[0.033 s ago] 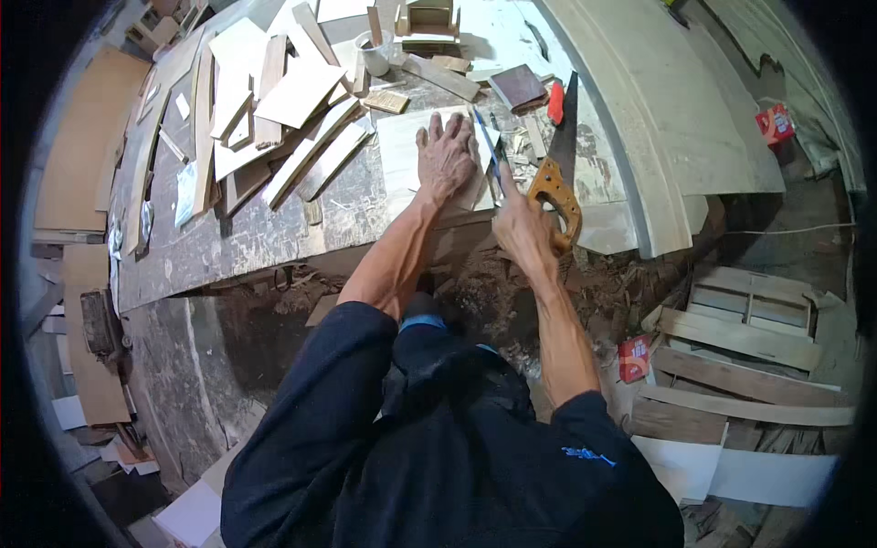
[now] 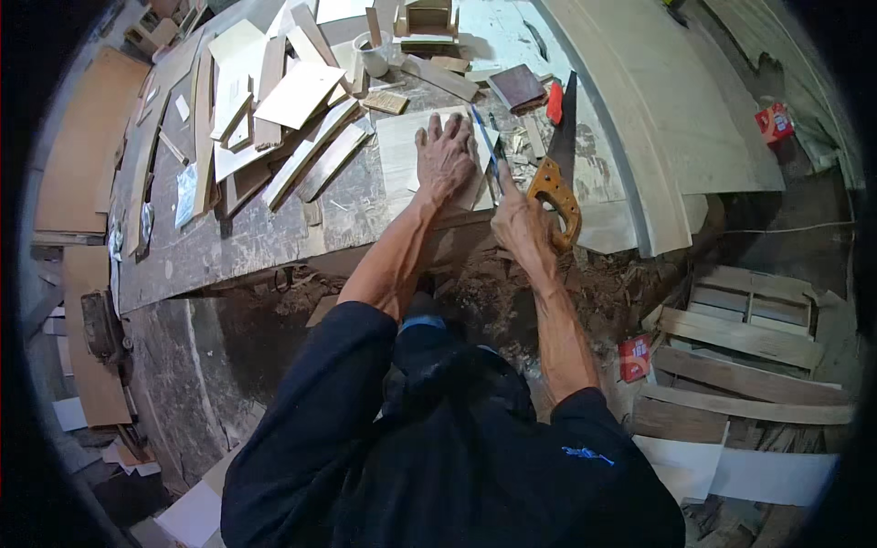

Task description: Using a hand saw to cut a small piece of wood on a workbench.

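My left hand [image 2: 446, 163] lies flat on a pale wooden board [image 2: 396, 151], its fingers spread over the surface. Beside the board's right side, my right hand [image 2: 523, 222] is closed round a slim, long tool with a blue strip [image 2: 482, 128]. This tool points away from me along the board, close to my left fingertips. Its exact kind cannot be made out. Just right of my right hand lies a handsaw [image 2: 559, 190] with a brown wooden handle and a dark blade. A red object [image 2: 554, 102] is next to that blade.
Wood offcuts [image 2: 301, 96] are heaped on the bench [image 2: 265, 239] at the left. A white cup [image 2: 373, 60], a small wooden box [image 2: 427, 20] and a dark reddish block [image 2: 519, 89] stand farther back. Large curved panels [image 2: 630, 110] border the right; wooden frames [image 2: 740, 333] lie lower right.
The slim blue tool has shifted very slightly away from me. My left hand stays in place on the board.
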`<control>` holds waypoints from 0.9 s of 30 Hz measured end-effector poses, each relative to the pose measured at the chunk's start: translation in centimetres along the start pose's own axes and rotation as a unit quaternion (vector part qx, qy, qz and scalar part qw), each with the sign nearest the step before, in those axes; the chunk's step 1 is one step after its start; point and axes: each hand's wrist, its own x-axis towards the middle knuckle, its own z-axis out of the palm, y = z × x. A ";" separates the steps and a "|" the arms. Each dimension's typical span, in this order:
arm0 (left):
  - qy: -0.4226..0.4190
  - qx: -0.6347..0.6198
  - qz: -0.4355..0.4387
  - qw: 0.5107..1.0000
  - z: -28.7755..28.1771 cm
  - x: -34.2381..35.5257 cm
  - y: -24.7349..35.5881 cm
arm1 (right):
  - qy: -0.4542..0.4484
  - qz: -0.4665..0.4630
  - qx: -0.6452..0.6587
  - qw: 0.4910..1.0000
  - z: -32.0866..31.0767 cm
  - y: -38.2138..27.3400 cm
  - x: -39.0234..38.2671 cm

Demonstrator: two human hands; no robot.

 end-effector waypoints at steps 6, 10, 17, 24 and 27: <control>-0.016 -0.002 0.001 1.000 -0.4 0.1 -0.1 | 0.041 -0.062 -0.004 0.997 0.5 1.3 -2.2; -0.009 0.011 -0.009 1.000 0.4 0.0 -0.3 | -0.030 0.011 -0.013 0.999 -0.7 -0.8 0.2; 0.017 0.005 0.017 1.000 0.0 0.3 0.6 | -0.061 0.040 -0.029 0.997 -1.8 -0.7 -0.2; -0.027 0.011 -0.014 0.999 -0.5 -0.5 -0.2 | -0.059 0.014 -0.072 0.996 -3.0 -1.3 -0.7; -0.004 -0.016 -0.001 1.000 0.1 0.3 0.5 | -0.029 0.014 -0.100 0.994 -2.0 -0.7 0.0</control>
